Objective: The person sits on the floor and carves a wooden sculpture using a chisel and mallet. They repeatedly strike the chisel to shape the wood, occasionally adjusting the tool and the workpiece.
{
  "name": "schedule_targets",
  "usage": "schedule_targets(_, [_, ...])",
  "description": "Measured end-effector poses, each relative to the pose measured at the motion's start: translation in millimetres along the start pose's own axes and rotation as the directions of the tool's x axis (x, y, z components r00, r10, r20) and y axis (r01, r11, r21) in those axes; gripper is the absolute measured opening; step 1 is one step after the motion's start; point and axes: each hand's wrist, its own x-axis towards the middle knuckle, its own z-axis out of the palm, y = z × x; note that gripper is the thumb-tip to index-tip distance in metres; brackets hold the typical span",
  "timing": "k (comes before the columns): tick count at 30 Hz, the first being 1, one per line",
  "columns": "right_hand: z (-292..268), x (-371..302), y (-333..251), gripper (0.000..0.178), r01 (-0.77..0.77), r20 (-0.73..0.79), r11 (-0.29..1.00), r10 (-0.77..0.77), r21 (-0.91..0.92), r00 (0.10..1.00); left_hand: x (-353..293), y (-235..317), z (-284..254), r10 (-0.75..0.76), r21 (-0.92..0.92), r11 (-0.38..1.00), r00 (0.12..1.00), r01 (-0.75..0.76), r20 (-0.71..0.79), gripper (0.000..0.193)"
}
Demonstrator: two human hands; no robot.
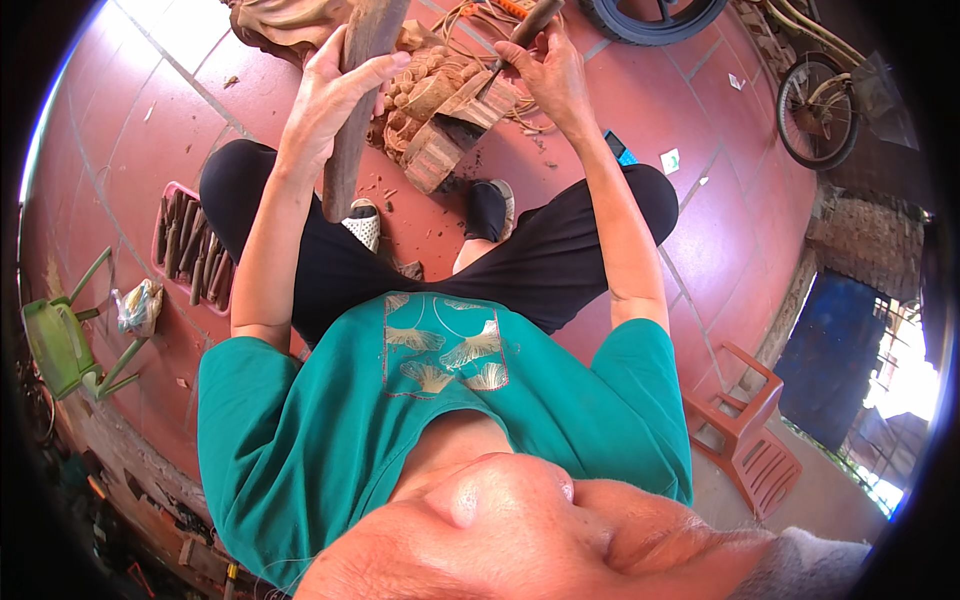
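My left hand (328,105) is wrapped round a long wooden club (350,150), held upright to the left of a carved wooden piece (425,95). My right hand (552,80) is closed on a chisel (530,25) with a dark rounded handle. The chisel's thin blade slants down to the blocky right part of the carving, and whether its tip touches the wood I cannot tell. Rounded, bumpy shapes cover the carving's left side. It lies on the floor beyond my feet, with dark shavings around it.
At the left a pink basket (158,240) holds several chisels (195,240), near a green chair (60,345) and a plastic bag (138,305). Cords (480,20) and a tyre (655,28) lie at the far side. A bicycle wheel (818,110) and a red plastic chair (745,425) stand right.
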Motion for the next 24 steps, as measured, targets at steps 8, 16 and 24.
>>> schedule_targets(8, [4, 1, -15, 0.043, 0.15, -0.046, 0.946, -0.17, -0.287, 0.984, 0, 38, 4, -0.044, 0.174, 0.985, 0.984, 0.013, 0.174, 0.045])
schedule_targets(16, [7, 0, -16, 0.037, 0.173, -0.073, 0.965, -0.191, -0.196, 0.979, 33, 120, 49, 0.224, 0.285, 0.914, 0.945, -0.289, 0.24, 0.071])
schedule_targets(24, [11, 5, -1, 0.037, 0.24, -0.123, 0.945, -0.271, -0.223, 0.955, 67, 107, 35, -0.208, 0.729, 0.641, 0.859, -0.242, 0.468, 0.076])
